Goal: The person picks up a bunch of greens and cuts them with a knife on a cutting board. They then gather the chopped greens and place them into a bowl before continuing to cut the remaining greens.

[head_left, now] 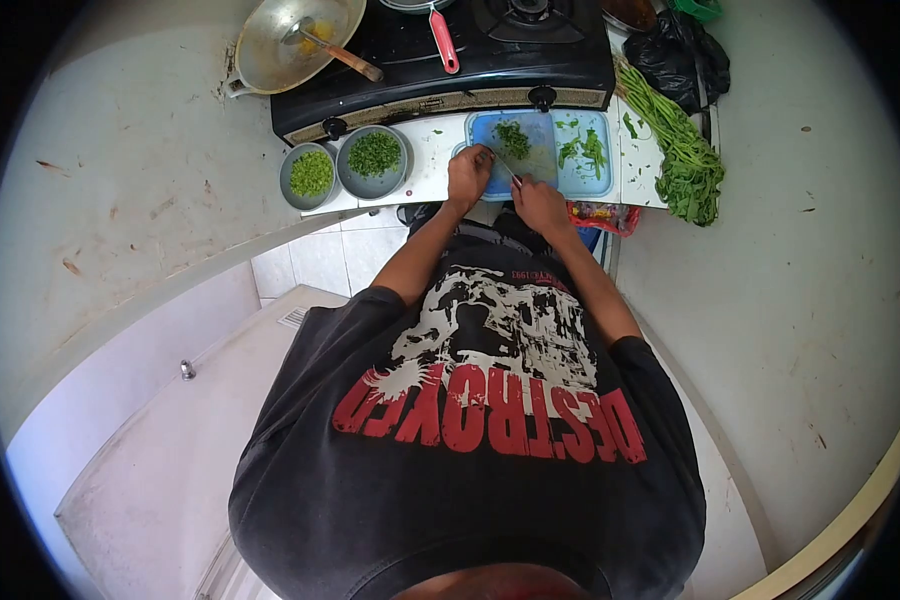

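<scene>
Inside right grip (541, 204), knife (507, 168) partly hidden

The black T-shirt (470, 510) bears the word "DESTROYED" (480, 415) in large red capitals, which stand upside down to the camera, below a pale and black print. Above that print, near the hem, runs a line of small red lettering (538, 277); in it "1993" seems readable, the rest too small. On the stove's front strip, a small badge (431, 103) is too small to read.
</scene>
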The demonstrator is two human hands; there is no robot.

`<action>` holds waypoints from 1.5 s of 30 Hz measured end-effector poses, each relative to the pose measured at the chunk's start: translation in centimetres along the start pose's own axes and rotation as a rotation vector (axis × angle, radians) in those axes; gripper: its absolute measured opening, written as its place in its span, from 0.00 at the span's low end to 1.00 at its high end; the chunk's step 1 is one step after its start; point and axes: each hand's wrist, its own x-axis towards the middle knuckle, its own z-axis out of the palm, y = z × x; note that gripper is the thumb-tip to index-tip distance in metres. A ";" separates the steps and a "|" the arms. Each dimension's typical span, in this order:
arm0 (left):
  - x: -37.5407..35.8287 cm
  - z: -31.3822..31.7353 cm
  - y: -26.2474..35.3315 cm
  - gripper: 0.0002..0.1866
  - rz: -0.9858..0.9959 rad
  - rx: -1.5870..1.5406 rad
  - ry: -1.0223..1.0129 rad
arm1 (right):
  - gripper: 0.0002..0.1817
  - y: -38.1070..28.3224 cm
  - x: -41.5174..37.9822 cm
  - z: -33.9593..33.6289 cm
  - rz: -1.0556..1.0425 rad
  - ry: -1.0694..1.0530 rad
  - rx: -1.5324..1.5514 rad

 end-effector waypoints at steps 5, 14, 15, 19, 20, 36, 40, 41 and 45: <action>-0.2 0.1 0.0 0.05 0.012 -0.030 0.021 | 0.19 0.4 -0.5 0.0 0.025 -0.044 -0.010; -0.3 0.1 0.2 0.05 -0.039 -0.040 0.009 | 0.19 2.0 -2.8 -1.6 0.043 -0.083 -0.057; -0.2 0.1 0.2 0.05 -0.038 -0.045 0.011 | 0.20 2.1 -2.8 -1.7 0.046 -0.084 -0.047; -0.2 0.2 0.2 0.05 -0.092 -0.065 -0.008 | 0.20 1.8 -2.1 -1.9 0.070 -0.055 -0.005; -0.1 0.2 0.2 0.05 -0.094 -0.065 -0.008 | 0.20 1.6 -1.9 -1.9 0.063 -0.050 -0.001; -0.2 0.2 0.0 0.04 -0.093 -0.064 -0.019 | 0.21 1.4 -0.9 -0.3 0.055 -0.116 -0.031; -0.3 0.5 -0.1 0.04 -0.067 -0.058 0.009 | 0.19 1.9 -2.0 -0.8 0.032 -0.093 -0.075; -0.4 0.4 0.0 0.04 -0.068 -0.050 0.002 | 0.19 2.1 -2.4 -0.9 0.033 -0.089 -0.084; -0.4 -0.2 -0.2 0.04 0.147 0.083 -0.031 | 0.20 3.0 -3.2 -0.7 0.042 -0.047 -0.044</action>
